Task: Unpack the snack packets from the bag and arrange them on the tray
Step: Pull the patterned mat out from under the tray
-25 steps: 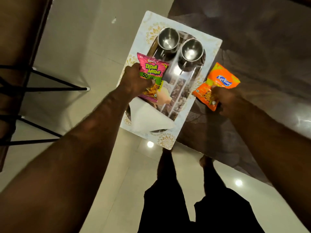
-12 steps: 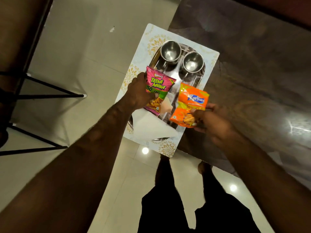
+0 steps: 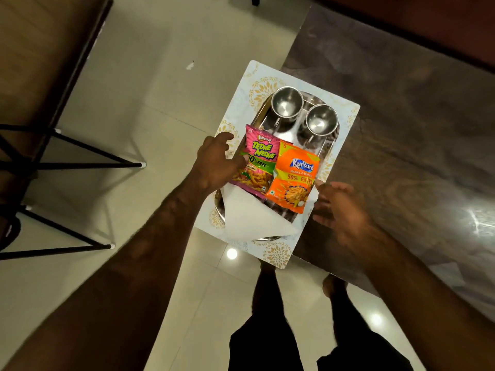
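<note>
A pink Tedhe Medhe snack packet (image 3: 260, 162) and an orange Kurkure packet (image 3: 294, 178) lie side by side on the steel plate (image 3: 267, 121) inside a white patterned tray (image 3: 241, 103). My left hand (image 3: 214, 164) is at the pink packet's left edge, fingers spread and only the thumb touching it. Just right of the orange packet my right hand (image 3: 340, 207) is open, its fingertips close to the packet's edge. A white folded paper (image 3: 254, 218) covers the plate's near end and tucks under both packets. No bag is in view.
Two steel cups (image 3: 287, 104) (image 3: 321, 123) stand at the tray's far end. The tray sits on the corner of a dark glossy table (image 3: 415, 135) and overhangs the tiled floor. Black stool legs (image 3: 80, 156) are at the left. My legs (image 3: 267, 303) are below.
My right hand carried the orange packet from the table onto the tray beside the pink one and let go. My left hand laid the pink packet flat and loosened its grip.
</note>
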The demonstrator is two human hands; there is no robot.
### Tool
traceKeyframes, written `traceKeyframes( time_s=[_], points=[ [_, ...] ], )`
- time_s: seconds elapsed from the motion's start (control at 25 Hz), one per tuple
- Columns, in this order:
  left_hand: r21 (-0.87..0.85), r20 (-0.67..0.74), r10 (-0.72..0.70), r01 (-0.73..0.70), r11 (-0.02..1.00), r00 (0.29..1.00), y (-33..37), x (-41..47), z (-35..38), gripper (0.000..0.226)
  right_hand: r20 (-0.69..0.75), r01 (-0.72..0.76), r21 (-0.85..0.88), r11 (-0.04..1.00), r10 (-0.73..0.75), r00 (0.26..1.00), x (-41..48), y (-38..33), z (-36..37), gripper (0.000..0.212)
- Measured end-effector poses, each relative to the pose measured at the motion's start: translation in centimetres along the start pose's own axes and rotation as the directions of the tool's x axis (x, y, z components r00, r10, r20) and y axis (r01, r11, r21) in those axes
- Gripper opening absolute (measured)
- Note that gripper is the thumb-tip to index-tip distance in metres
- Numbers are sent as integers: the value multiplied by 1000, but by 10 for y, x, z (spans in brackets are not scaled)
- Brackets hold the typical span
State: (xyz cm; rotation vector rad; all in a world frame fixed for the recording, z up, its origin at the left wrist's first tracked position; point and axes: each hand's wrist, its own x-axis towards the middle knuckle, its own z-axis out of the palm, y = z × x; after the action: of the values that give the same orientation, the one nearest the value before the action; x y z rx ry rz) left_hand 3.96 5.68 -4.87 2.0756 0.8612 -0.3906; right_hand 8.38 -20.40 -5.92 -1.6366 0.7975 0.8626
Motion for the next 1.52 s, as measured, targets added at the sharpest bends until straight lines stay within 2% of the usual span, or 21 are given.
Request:
traceKeyframes(
  time_s=[0.08, 0.2, 0.36, 0.52, 0.72, 0.8, 0.88, 0.92, 0.96, 1.08, 1.16, 1.28, 1.52],
  points=[
    [-15, 6, -13, 13, 1000, 1000, -3, 3, -2, 58, -19, -24, -3, 1000, 24, 1000, 6, 4, -7, 16],
    [-54, 30, -61, 63, 997, 998, -6, 13, 2, 46, 3, -35, -17, 999, 35, 999, 23, 0, -1, 7],
    [-26, 75, -114, 116, 993, 991, -12, 22, 6, 44, 45, -61, -39, 997, 63, 997, 46, -13, 17, 10],
    [-135, 287, -136, 180, 974, 948, -15, 25, 12, 37, 80, -81, 15, 997, 80, 994, 57, -14, 30, 16],
    [-182, 312, -90, 152, 971, 946, -22, 28, 13, 36, 125, -128, 44, 991, 122, 985, 62, -9, 33, 12],
    [-99, 258, -80, 109, 989, 963, -25, 33, 10, 36, 125, -116, 45, 992, 110, 986, 64, -9, 34, 9],
    [63, 59, -82, 79, 995, 995, -27, 42, 4, 38, 112, -88, 47, 995, 82, 990, 66, -7, 34, 11],
    [140, -25, -99, 102, 985, 995, -30, 47, 0, 44, 101, -78, 52, 996, 73, 992, 67, -6, 35, 13],
    [180, -52, -150, 157, 971, 987, -33, 50, -3, 51, 90, -73, 55, 996, 68, 994, 68, -5, 35, 15],
    [120, 104, -336, 324, 938, 936, -39, 54, -4, 53, 58, -69, 54, 996, 66, 996, 71, -2, 36, 17],
    [121, 86, -292, 280, 952, 953, -41, 50, 0, 45, 49, -69, 43, 997, 67, 997, 73, -1, 35, 12],
    [172, -3, -145, 144, 975, 989, -36, 41, -3, 29, 53, -64, 47, 997, 61, 997, 72, -2, 30, 7],
    [281, -123, 5, 30, 959, 992, -3, 29, -44, 30, 37, -39, 104, 994, 35, 999, 72, -7, 8, 25]
  ],
)
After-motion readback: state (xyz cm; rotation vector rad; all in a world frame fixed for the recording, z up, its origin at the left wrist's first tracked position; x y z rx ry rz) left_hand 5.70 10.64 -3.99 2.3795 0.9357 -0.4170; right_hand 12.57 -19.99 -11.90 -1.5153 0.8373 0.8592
